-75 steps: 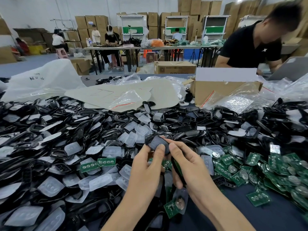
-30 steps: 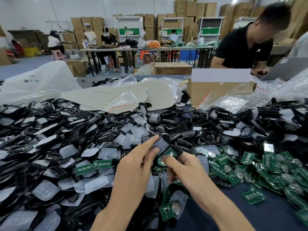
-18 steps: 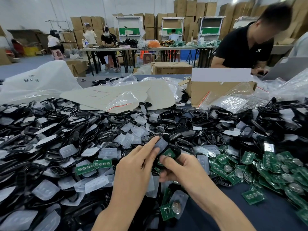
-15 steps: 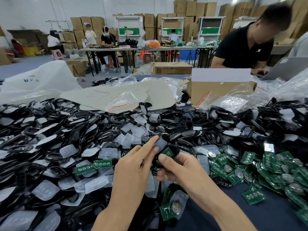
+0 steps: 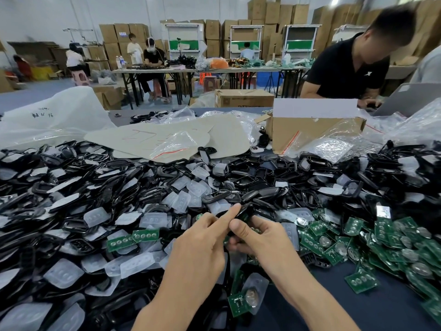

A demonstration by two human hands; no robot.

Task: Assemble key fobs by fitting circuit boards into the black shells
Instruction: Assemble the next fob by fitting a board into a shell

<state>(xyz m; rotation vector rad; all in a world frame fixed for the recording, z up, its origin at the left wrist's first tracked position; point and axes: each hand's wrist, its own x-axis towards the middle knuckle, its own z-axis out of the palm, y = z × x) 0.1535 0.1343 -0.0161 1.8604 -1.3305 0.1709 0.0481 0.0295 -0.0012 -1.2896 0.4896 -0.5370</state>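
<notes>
So our right hand (image 5: pixel 260 237) is wrapped around a small glossy black plastic fob shell (image 5: pixel 246 209), thumb clamped on its near edge, and our left hand (image 5: pixel 200 242) lays its index finger (image 5: pixel 229 212) straight along the top, pressing. The left thumb is hidden, so we can't tell if that hand is pinching too. The shell sits up off the table, just above the heap. The green circuit board that belongs inside is mostly covered by our fingers, so no idea if it's square in there. That's our worry: push on a tilted board and we figure it jams or a clip snaps. Lose the grip and the shell drops into the heap of identical black shells (image 5: pixel 148 194) and cloudy rubber button pads (image 5: pixel 96 216). Our wrists also hang right over a loose green board with a coin cell (image 5: pixel 238 304), with the spread of green boards (image 5: pixel 353 225) to the right on the dark blue tabletop (image 5: pixel 381 311). Easy to sweep one off.
</notes>
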